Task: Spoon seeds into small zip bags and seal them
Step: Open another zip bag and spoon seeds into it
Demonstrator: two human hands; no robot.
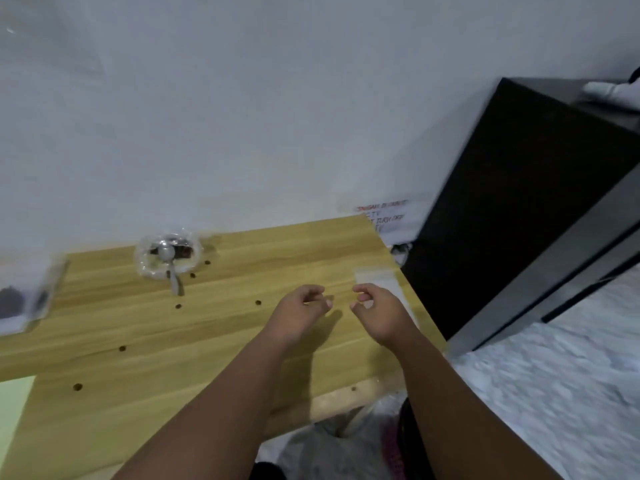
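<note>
The small clear plastic zip bag (pixel 374 277) lies flat on the light wooden table (pixel 207 341), at one o'clock from the hands and partly under the right hand (pixel 381 311). It looks very thin, floppy and light. I think it would slide on the smooth wood and bend easily. The best place to take it is by the two lips at its open top, one side in each hand.

The left hand (pixel 301 308) and the right hand are close together but not touching. On both, the fingers are curled with the thumb near the first finger. The picture is blurry, so I cannot tell if they pinch a see-through bag or nothing.

Far off at ten o'clock sits a crinkly clear plastic bag of dark seeds (pixel 152 268), open and shiny. A grey plastic spoon (pixel 172 275) rests in it, with its stiff handle sticking out toward six o'clock. That handle is the part to hold.

Little round loose dark seeds (pixel 258 302) are dotted over the table. They look hard and would likely roll.

At nine o'clock, by the edge, lies a clear packet with dark seeds inside (pixel 20 303).
</note>
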